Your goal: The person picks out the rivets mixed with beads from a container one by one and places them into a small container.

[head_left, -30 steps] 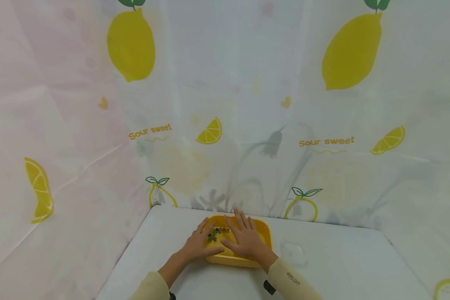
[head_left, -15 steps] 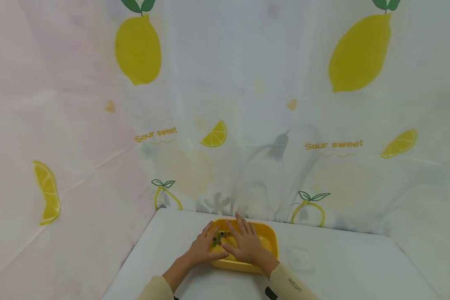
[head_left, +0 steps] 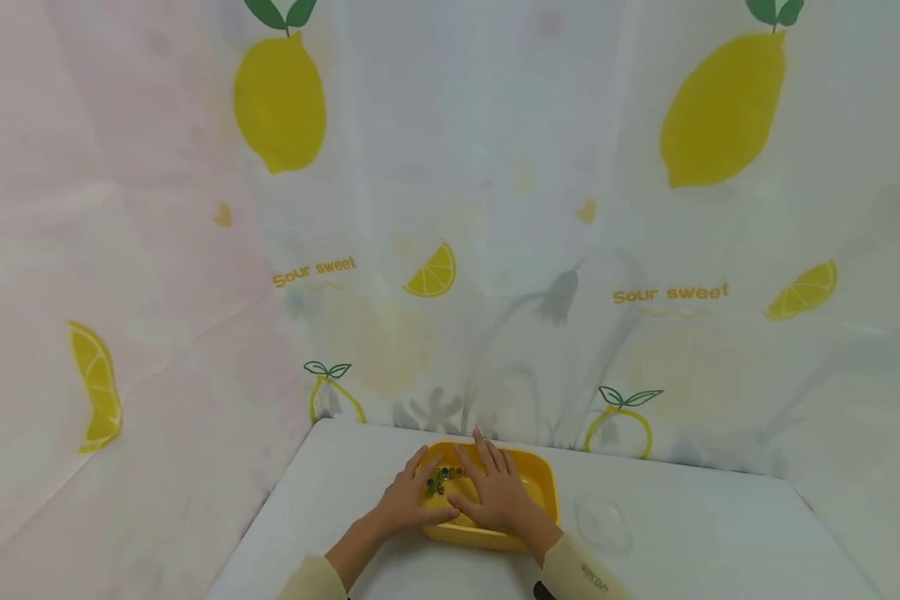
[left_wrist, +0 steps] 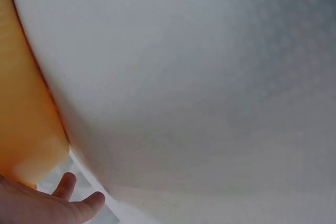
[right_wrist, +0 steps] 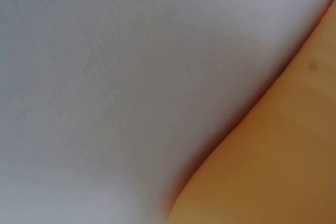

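A yellow rectangular tray (head_left: 549,492) stands on the white table. Several small glass marbles (head_left: 441,478), green, dark and amber, lie in its left part, some in a short row. My left hand (head_left: 405,502) is over the tray's left side, fingers spread and thumb pointing right along the near rim. My right hand (head_left: 502,500) reaches over the middle, fingers fanned towards the far rim. The marbles show between the two hands. In the left wrist view, some fingers (left_wrist: 65,186) extend past the tray's outer wall (left_wrist: 26,98). The right wrist view holds only the tray wall (right_wrist: 273,166) and white cloth.
To the right of the tray a clear, flat, squarish object (head_left: 602,523) lies on the white table (head_left: 705,533). A hanging curtain (head_left: 495,233) printed with lemons encloses the back and sides.
The head view has shifted slightly, so everything sits a little lower and further right. Both hands keep nearly the same spread pose over the tray, and the marbles' layout looks much the same.
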The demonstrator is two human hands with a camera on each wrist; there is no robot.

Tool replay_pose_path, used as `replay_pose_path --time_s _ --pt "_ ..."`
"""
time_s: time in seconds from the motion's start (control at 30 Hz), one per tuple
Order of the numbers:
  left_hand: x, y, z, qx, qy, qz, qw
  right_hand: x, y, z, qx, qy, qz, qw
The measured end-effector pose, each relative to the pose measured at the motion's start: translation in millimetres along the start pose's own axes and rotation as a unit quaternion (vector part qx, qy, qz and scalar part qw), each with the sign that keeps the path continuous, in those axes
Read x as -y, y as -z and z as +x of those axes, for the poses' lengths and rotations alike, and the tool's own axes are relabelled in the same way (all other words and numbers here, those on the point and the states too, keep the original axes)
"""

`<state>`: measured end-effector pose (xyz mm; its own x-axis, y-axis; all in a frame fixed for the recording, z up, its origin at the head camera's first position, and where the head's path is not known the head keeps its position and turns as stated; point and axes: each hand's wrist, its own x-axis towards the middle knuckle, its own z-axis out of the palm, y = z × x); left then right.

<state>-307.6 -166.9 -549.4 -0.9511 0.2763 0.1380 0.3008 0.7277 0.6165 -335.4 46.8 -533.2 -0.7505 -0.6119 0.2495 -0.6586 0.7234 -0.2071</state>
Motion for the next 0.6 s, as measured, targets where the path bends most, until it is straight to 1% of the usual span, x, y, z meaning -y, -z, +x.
replay_pose_path --time_s 0.1,0.2,0.33,0.47,0.6 --pt "-0.7 0.9 -0.5 0.0 -0.002 0.003 1.0 -1.0 -1.3 0.8 0.002 0.001 -0.006 1.0" --pt "-1.5 -1.4 -1.3 -0.004 -0.004 0.013 0.9999 -2.3 -3.2 -1.2 -0.013 0.003 -0.013 1.0" --pt "-2.7 0.9 -0.7 -0.011 -0.006 0.02 0.9997 -3.5 -4.4 -0.3 -0.027 0.009 -0.016 0.999" --pt "-3.2 2.9 -0.7 -0.009 0.0 0.015 0.9998 -3.6 -6.1 1.0 -0.024 0.009 -0.023 0.999" --pt "-2.9 0.7 -2.5 -0.01 0.002 0.015 0.9998 -2.9 -7.5 -0.2 -0.024 0.006 -0.023 0.999"
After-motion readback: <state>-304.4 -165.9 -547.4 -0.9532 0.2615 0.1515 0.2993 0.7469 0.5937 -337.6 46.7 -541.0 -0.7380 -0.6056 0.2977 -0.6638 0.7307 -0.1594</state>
